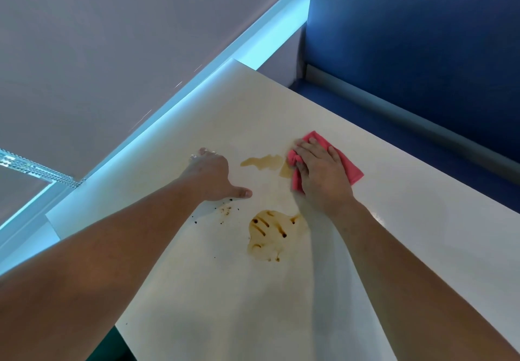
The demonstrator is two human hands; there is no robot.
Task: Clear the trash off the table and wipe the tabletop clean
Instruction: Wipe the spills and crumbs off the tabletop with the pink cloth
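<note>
Wiping underway: right hand (pixel 320 175) presses rumpled pink cloth (pixel 353 170), fingers spread flat upon it, against thin brown spill (pixel 263 162) at frame centre on white table (pixel 422 248). Left hand (pixel 211 175), fingers extended, thumb splayed, rests on the table, apparently bracing. Larger brown puddle (pixel 270 237) below not yet wiped.

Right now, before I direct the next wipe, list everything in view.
table: one, off-white, fills the centre
cloth: one, pink, on the table under the right hand
far spill: one, brown, at the cloth's left edge
near spill: one, brown with dark streaks, closer to the camera
dark specks: several, blackish, by the left thumb
bench: one, blue, beyond the table's right side
light strip: one, pale blue, along the wall
left hand: flat on the table
right hand: pressing the cloth
</note>
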